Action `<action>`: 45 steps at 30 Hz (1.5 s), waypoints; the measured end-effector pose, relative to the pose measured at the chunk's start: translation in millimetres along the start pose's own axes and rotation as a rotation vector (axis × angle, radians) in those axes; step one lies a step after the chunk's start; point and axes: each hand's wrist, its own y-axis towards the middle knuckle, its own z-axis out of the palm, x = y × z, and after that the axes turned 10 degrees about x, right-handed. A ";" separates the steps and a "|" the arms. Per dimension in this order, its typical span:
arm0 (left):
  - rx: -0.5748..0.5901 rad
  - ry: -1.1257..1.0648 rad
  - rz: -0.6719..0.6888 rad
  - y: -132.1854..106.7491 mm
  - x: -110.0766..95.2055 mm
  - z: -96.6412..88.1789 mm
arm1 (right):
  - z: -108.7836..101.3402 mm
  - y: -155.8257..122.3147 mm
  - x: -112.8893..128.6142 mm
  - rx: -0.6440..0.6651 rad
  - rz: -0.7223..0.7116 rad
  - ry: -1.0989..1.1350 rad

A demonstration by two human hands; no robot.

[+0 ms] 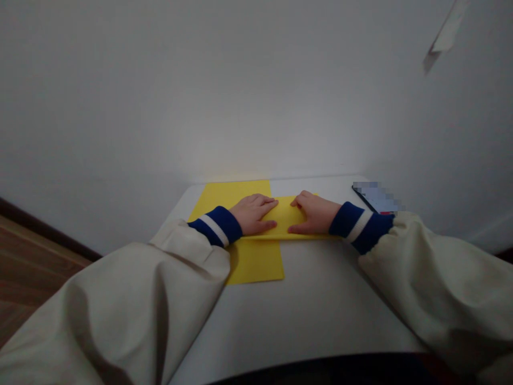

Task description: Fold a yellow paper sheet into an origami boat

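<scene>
A folded yellow paper (285, 218) lies on the white table (320, 289), on top of a larger flat yellow sheet (256, 262). My left hand (254, 214) rests flat on the folded paper's left end, fingers stretched out and pointing right. My right hand (315, 213) presses on its right end, with the fingers curled down onto the paper and the thumb along the near edge. Both arms wear cream sleeves with blue and white cuffs.
A dark flat object (374, 199), partly blurred, lies at the table's far right corner. A pale wall stands right behind the table. Wooden floor (28, 267) shows at the left, below the table's edge.
</scene>
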 end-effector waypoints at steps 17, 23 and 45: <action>-0.038 0.011 0.007 -2.2 0.2 5.5 | -3.9 -3.5 6.0 -0.013 -0.016 -0.027; -0.041 -0.001 -0.009 -2.2 1.4 5.3 | -4.9 -4.6 7.1 -0.008 -0.062 -0.049; -0.134 -0.192 0.033 3.0 14.9 12.6 | -7.3 6.6 1.5 0.072 0.063 0.029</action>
